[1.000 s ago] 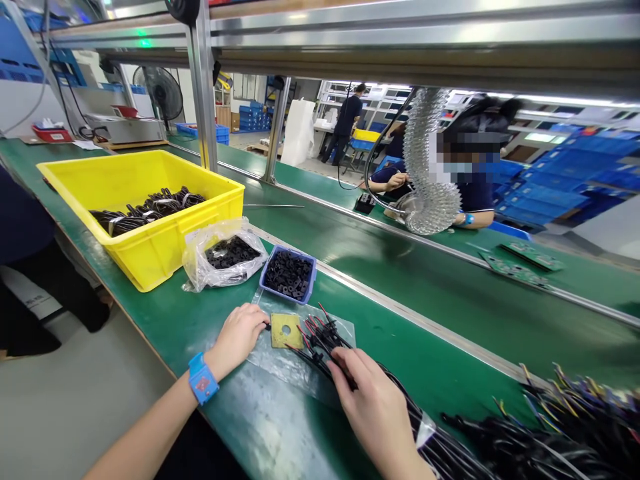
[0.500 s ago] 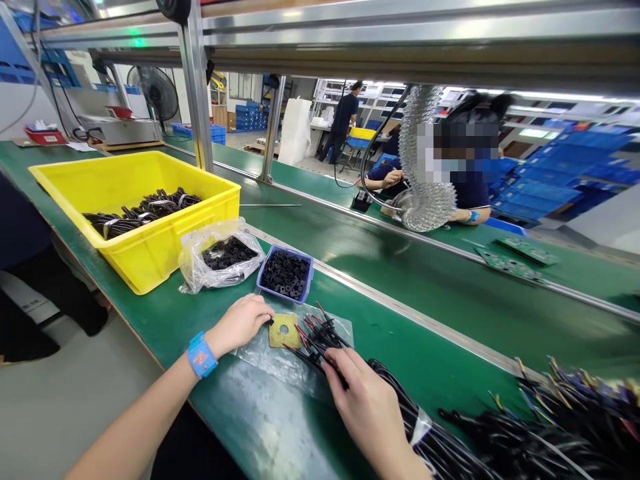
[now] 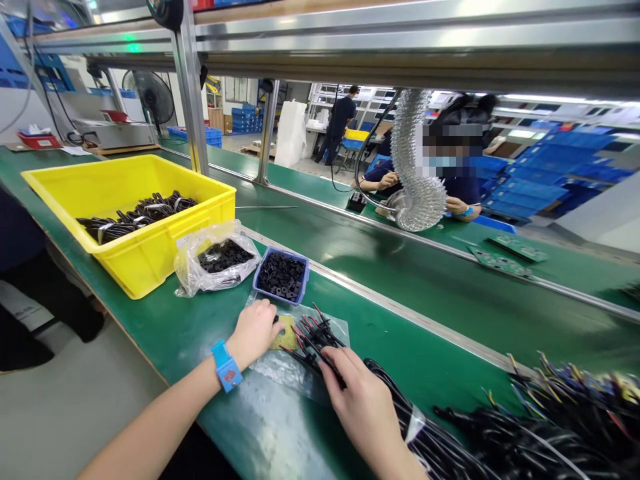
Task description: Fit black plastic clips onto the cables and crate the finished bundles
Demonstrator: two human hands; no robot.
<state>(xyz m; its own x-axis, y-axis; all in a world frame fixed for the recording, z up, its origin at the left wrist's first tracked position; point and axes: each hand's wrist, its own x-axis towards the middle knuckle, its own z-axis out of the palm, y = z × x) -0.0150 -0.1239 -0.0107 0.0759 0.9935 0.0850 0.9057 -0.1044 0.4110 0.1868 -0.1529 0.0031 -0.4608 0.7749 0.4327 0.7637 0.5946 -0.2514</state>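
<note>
My left hand (image 3: 256, 333), with a blue band on its wrist, is closed in a pinch on a small black part (image 3: 275, 319), above the yellow sponge (image 3: 286, 332) with a hole in it. My right hand (image 3: 364, 393) has thumb and fingers closed on a black cable (image 3: 320, 353) from the bundle of cables (image 3: 387, 383). Red and black wire ends fan out between the hands. Beneath them lies a clear plastic sheet (image 3: 340, 327). Just beyond my left hand, a small blue bin (image 3: 306, 283) holds many black parts like the pinched one.
A clear plastic bag (image 3: 190, 277) of black parts stands beside a yellow crate (image 3: 200, 217) with tied cables. More cable bundles (image 3: 525, 427) lie at right. Across the bench, a co-worker (image 3: 460, 190) sits behind a silver duct (image 3: 415, 167). Green circuit boards (image 3: 515, 250) lie there.
My left hand has moved right over the sponge, towards the wire ends, with the small black part in its fingers. My right hand keeps its place on the cable.
</note>
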